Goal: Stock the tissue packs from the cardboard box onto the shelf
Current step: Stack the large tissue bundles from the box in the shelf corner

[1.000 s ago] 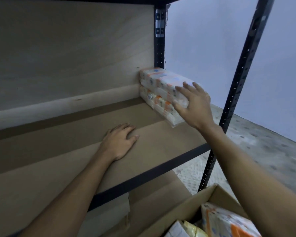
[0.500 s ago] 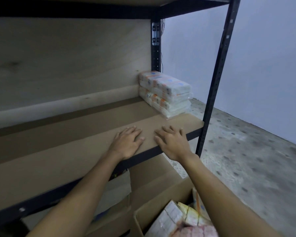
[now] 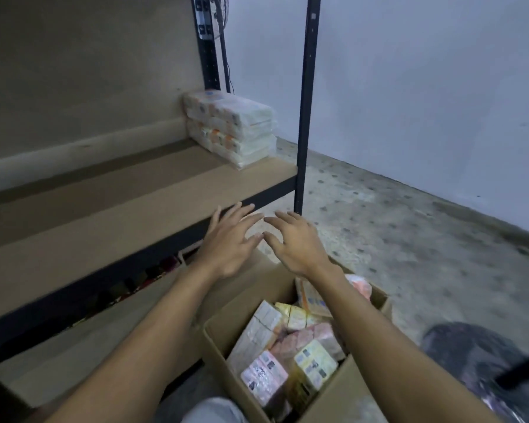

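The shelf fills the left of your view, a bare brown board on a black frame, with a black post standing at its near right corner. A grey speckled floor runs off to the right, up to a pale wall. The cardboard box sits open on the floor at the near right, just in front of the shelf's front rail and under your forearms. A stack of tissue packs, two layers high, lies at the far right end of the shelf, pushed back against the rear panel. More packs are jumbled in the box, white, yellow and pink, some on edge and some flat. A dark bundle lies on the floor to the right of the box, too blurred to name.

Your left hand hangs palm down by the shelf's front rail, fingers spread apart and holding nothing; you cannot tell whether the fingertips touch the rail. Your right hand is just beside it, over the far end of the box, fingers also spread and empty.
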Action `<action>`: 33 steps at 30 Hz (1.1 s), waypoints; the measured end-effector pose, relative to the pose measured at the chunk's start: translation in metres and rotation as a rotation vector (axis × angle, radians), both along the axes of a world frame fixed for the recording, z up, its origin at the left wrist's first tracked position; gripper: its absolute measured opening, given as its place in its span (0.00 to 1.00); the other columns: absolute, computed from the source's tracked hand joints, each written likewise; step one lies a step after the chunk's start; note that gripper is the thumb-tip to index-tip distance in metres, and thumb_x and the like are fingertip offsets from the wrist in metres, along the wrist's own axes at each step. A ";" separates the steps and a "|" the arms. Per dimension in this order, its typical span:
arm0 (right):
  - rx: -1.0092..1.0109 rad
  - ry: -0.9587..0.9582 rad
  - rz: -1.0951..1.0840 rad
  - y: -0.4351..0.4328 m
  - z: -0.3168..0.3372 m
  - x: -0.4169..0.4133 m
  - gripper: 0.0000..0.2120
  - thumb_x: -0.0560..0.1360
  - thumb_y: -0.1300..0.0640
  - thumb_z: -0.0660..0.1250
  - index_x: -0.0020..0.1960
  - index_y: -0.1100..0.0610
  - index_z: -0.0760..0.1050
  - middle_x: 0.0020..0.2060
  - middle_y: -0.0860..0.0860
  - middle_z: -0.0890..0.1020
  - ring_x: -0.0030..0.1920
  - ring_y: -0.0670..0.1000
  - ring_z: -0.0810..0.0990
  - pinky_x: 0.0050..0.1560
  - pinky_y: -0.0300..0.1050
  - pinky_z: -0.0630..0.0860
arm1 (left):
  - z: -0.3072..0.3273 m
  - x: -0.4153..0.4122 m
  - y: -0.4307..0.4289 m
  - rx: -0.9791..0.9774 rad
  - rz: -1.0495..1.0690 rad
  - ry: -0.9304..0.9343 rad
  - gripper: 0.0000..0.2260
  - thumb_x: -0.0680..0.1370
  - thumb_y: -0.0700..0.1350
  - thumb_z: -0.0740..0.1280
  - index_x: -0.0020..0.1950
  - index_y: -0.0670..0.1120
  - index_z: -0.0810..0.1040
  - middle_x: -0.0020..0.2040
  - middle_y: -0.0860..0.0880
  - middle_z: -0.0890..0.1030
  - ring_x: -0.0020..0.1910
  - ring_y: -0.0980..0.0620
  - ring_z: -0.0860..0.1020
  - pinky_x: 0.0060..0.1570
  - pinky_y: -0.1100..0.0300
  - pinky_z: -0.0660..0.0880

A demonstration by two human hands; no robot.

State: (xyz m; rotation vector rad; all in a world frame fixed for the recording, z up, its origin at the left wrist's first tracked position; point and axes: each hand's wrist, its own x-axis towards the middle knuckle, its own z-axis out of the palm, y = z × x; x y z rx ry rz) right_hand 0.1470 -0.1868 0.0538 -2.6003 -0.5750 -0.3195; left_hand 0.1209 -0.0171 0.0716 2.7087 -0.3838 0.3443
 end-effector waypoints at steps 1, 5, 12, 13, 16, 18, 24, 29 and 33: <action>0.011 0.021 -0.014 -0.011 -0.008 -0.003 0.22 0.80 0.43 0.56 0.71 0.49 0.69 0.72 0.51 0.70 0.73 0.54 0.63 0.70 0.57 0.63 | -0.007 -0.001 -0.008 -0.026 -0.029 0.015 0.20 0.82 0.54 0.58 0.74 0.55 0.65 0.77 0.55 0.60 0.77 0.55 0.52 0.76 0.53 0.44; 0.032 0.120 -0.100 -0.060 -0.042 -0.013 0.22 0.79 0.45 0.58 0.71 0.50 0.69 0.70 0.50 0.71 0.71 0.51 0.66 0.70 0.54 0.64 | -0.043 -0.003 -0.042 -0.108 -0.105 0.200 0.22 0.81 0.53 0.59 0.75 0.55 0.63 0.77 0.55 0.59 0.77 0.55 0.53 0.73 0.56 0.49; 0.053 0.267 -0.242 -0.125 -0.096 -0.018 0.24 0.78 0.45 0.63 0.71 0.54 0.69 0.69 0.53 0.73 0.70 0.53 0.67 0.69 0.49 0.63 | -0.105 0.005 -0.089 -0.240 -0.151 0.432 0.24 0.81 0.53 0.60 0.77 0.53 0.61 0.77 0.53 0.59 0.76 0.54 0.56 0.73 0.57 0.52; 0.051 0.278 -0.252 -0.131 -0.103 -0.017 0.24 0.77 0.45 0.63 0.71 0.54 0.70 0.70 0.53 0.72 0.71 0.53 0.67 0.70 0.49 0.62 | -0.114 0.009 -0.094 -0.242 -0.153 0.456 0.24 0.81 0.53 0.61 0.77 0.54 0.61 0.78 0.53 0.59 0.76 0.53 0.56 0.74 0.56 0.53; 0.041 0.305 -0.302 -0.146 -0.121 -0.013 0.27 0.75 0.41 0.65 0.71 0.50 0.69 0.72 0.53 0.68 0.73 0.54 0.64 0.71 0.54 0.62 | -0.141 0.023 -0.109 -0.243 -0.154 0.517 0.26 0.80 0.53 0.63 0.77 0.55 0.60 0.78 0.53 0.58 0.76 0.52 0.56 0.75 0.51 0.55; 0.033 0.311 -0.332 -0.152 -0.133 -0.010 0.28 0.73 0.40 0.65 0.70 0.48 0.69 0.73 0.53 0.67 0.73 0.55 0.63 0.70 0.57 0.63 | -0.156 0.033 -0.119 -0.235 -0.164 0.536 0.27 0.80 0.52 0.64 0.77 0.55 0.59 0.78 0.53 0.58 0.76 0.52 0.55 0.75 0.50 0.54; 0.051 0.342 -0.358 -0.164 -0.166 0.000 0.30 0.70 0.42 0.71 0.69 0.48 0.69 0.71 0.52 0.66 0.70 0.55 0.67 0.66 0.56 0.69 | -0.192 0.063 -0.145 -0.215 -0.221 0.508 0.28 0.78 0.50 0.67 0.76 0.56 0.60 0.78 0.53 0.58 0.76 0.53 0.55 0.75 0.52 0.53; 0.207 0.281 -0.412 -0.165 -0.182 0.005 0.29 0.66 0.47 0.76 0.65 0.48 0.74 0.64 0.53 0.69 0.64 0.52 0.70 0.55 0.30 0.56 | -0.215 0.085 -0.160 -0.166 -0.264 0.483 0.29 0.77 0.49 0.69 0.76 0.53 0.63 0.76 0.52 0.62 0.75 0.52 0.58 0.74 0.54 0.55; 0.251 0.263 -0.453 -0.163 -0.192 0.010 0.35 0.65 0.45 0.77 0.70 0.46 0.68 0.61 0.52 0.73 0.63 0.52 0.70 0.57 0.32 0.56 | -0.238 0.089 -0.163 -0.217 -0.260 0.492 0.30 0.74 0.48 0.72 0.74 0.54 0.66 0.71 0.52 0.67 0.70 0.54 0.64 0.71 0.55 0.61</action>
